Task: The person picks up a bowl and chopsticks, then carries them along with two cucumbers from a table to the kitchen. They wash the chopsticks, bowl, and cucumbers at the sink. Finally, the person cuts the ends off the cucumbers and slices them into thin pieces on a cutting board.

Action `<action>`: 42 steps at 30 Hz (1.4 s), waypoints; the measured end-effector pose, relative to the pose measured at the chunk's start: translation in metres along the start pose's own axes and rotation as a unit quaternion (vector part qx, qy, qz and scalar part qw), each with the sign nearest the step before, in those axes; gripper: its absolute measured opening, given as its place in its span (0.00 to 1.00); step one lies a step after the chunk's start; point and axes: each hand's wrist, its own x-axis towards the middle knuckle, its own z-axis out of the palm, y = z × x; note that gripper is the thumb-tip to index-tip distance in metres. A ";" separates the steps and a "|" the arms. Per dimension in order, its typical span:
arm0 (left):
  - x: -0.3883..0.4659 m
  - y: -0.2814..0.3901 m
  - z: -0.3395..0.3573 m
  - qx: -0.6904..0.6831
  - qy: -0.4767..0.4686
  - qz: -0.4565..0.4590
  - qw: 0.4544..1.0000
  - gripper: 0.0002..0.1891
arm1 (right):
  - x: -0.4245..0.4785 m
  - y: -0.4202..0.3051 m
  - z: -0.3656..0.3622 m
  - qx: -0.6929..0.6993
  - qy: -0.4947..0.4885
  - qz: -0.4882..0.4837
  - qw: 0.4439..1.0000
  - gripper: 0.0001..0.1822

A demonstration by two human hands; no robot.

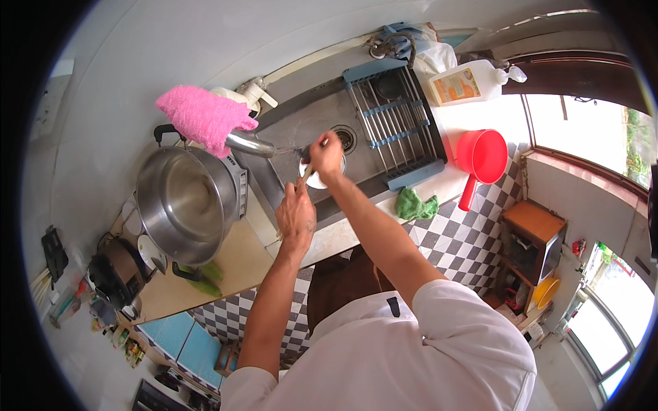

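Observation:
My left hand [297, 213] is closed around pale, slender sticks [308, 173], which look like chopsticks, at the sink's near edge. Farther in, my right hand [327, 158] curls around their upper part; it is slightly blurred. A small dark item [307, 153] shows at its fingers, too unclear to name. Under my hands a white bowl or dish [320, 180] sits in the metal sink [303, 120], partly covered by them. Water seems to run from the metal faucet spout [252, 144] towards my right hand. The drain [343, 138] lies just beyond.
A pink cloth [203, 115] drapes the faucet. Left stands a large steel pot [180, 203], with green vegetables [205, 282] below it. A blue-ended rack [390, 123] spans the sink's right side. Beyond are a plastic jug [465, 82], a red dipper [482, 156] and a green cloth [415, 204].

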 end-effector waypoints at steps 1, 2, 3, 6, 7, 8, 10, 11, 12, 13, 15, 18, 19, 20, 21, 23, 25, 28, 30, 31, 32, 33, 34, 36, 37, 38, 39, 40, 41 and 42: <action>0.000 0.005 -0.002 0.024 -0.018 0.014 0.999 0.17 | 0.032 0.011 -0.002 0.091 0.024 0.057 0.994 0.04; 0.000 0.006 -0.003 0.052 -0.034 0.021 0.998 0.18 | 0.035 0.017 -0.002 0.085 0.039 0.056 0.994 0.04; 0.004 0.005 -0.004 0.079 -0.047 0.030 0.995 0.19 | 0.039 0.017 0.000 0.081 0.057 0.050 0.994 0.03; 0.010 -0.005 -0.008 0.062 -0.009 0.023 0.998 0.21 | -0.004 0.007 0.010 0.034 -0.002 -0.015 0.999 0.15; 0.012 -0.006 -0.009 0.055 -0.001 0.020 0.998 0.22 | 0.004 0.014 0.012 0.081 -0.014 0.017 0.996 0.18; 0.012 -0.008 -0.007 0.036 -0.013 0.012 0.999 0.23 | 0.011 0.016 0.013 0.127 -0.026 0.048 0.990 0.21; 0.013 -0.011 -0.003 0.038 -0.017 0.018 0.999 0.23 | 0.022 0.013 0.022 0.166 -0.001 0.095 0.982 0.26; 0.012 -0.013 -0.002 0.040 -0.019 0.021 0.999 0.23 | 0.024 0.012 0.025 0.153 0.037 0.112 0.981 0.28; 0.013 -0.014 -0.008 -0.003 -0.009 0.003 1.000 0.20 | 0.010 0.008 0.031 0.167 -0.012 0.098 0.981 0.32; 0.024 -0.008 -0.009 -0.037 0.012 0.013 0.999 0.18 | 0.015 0.033 0.038 0.039 -0.024 0.027 0.999 0.34; 0.024 -0.019 0.000 -0.093 0.035 -0.005 0.995 0.15 | 0.019 0.037 0.044 0.095 -0.088 0.063 0.990 0.32; 0.021 -0.051 0.022 -0.176 0.040 -0.011 0.983 0.14 | 0.011 -0.009 0.043 0.172 -0.104 0.165 0.966 0.27; 0.024 -0.057 0.032 -0.209 0.041 0.001 0.977 0.15 | 0.005 -0.001 0.046 0.162 -0.096 0.160 0.969 0.23; 0.031 -0.034 0.014 -0.463 -0.115 -0.201 0.855 0.16 | 0.016 0.033 0.049 0.089 -0.092 0.095 0.987 0.16; 0.028 -0.034 -0.011 -0.643 -0.220 -0.300 0.670 0.18 | 0.012 0.044 0.047 0.104 -0.129 0.112 0.980 0.13; 0.012 -0.055 -0.011 -0.722 -0.290 -0.310 0.546 0.17 | 0.015 0.026 0.035 0.157 -0.153 0.191 0.957 0.11; 0.017 -0.052 -0.012 -0.735 -0.307 -0.329 0.507 0.17 | 0.018 0.022 0.033 0.233 -0.088 0.220 0.943 0.11; 0.025 -0.053 -0.008 -0.746 -0.333 -0.321 0.479 0.18 | -0.002 0.049 0.047 0.143 -0.143 0.207 0.957 0.14; 0.014 -0.060 -0.003 -0.736 -0.356 -0.314 0.482 0.18 | 0.021 0.047 0.035 0.119 -0.129 0.226 0.958 0.13; 0.007 -0.058 -0.007 -0.720 -0.343 -0.323 0.510 0.19 | 0.018 0.014 0.027 0.160 -0.109 0.262 0.945 0.14; 0.014 -0.051 -0.011 -0.712 -0.332 -0.322 0.528 0.19 | 0.012 0.018 0.028 0.116 -0.099 0.200 0.968 0.15; 0.017 -0.047 -0.012 -0.705 -0.321 -0.324 0.543 0.20 | -0.007 0.021 0.036 0.123 -0.103 0.179 0.971 0.13; 0.022 -0.043 -0.014 -0.699 -0.316 -0.321 0.556 0.20 | -0.008 0.033 0.043 0.069 -0.096 0.142 0.983 0.13; 0.019 -0.040 -0.017 -0.679 -0.325 -0.313 0.579 0.21 | 0.013 0.068 0.041 -0.007 -0.111 0.133 0.985 0.14; 0.003 -0.041 -0.018 -0.657 -0.328 -0.329 0.594 0.21 | 0.017 0.052 0.035 -0.092 -0.052 0.090 0.990 0.14; -0.004 -0.025 -0.025 -0.632 -0.343 -0.325 0.614 0.22 | 0.051 0.057 0.022 -0.103 0.007 0.085 0.991 0.15; -0.002 -0.010 -0.030 -0.607 -0.360 -0.312 0.636 0.22 | 0.095 0.058 0.008 -0.109 0.073 0.074 0.989 0.15; -0.007 -0.005 -0.029 -0.599 -0.374 -0.284 0.649 0.23 | 0.121 0.053 -0.010 -0.096 0.128 -0.017 0.987 0.15; -0.012 -0.006 -0.027 -0.599 -0.362 -0.281 0.657 0.23 | 0.126 0.046 -0.025 -0.082 0.170 -0.101 0.977 0.14; -0.017 -0.014 -0.026 -0.590 -0.351 -0.291 0.666 0.23 | 0.114 0.023 -0.040 -0.081 0.152 -0.165 0.971 0.14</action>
